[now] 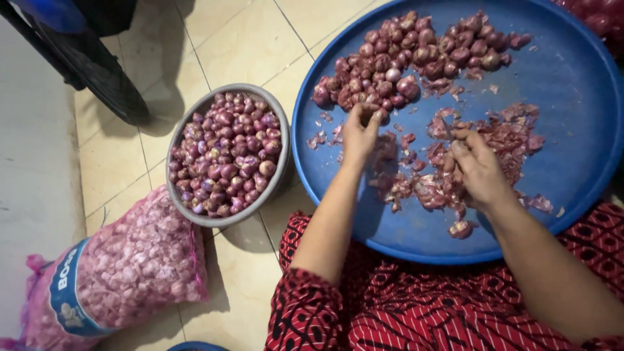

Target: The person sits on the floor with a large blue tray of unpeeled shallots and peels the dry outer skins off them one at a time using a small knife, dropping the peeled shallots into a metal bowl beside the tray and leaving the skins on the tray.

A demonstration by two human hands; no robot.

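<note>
There is a single view, from a camera worn on the person's head, looking almost straight down from close above the lap, so both forearms run in from the bottom edge toward the middle. It faces forward over a big blue tray [572, 97] that fills the frame from 12 to 4 o'clock. The tiled floor [247, 39] takes the left half, with a metal bowl [284, 156] near 9 o'clock and a mesh sack [130, 266] at 8 o'clock.
</note>
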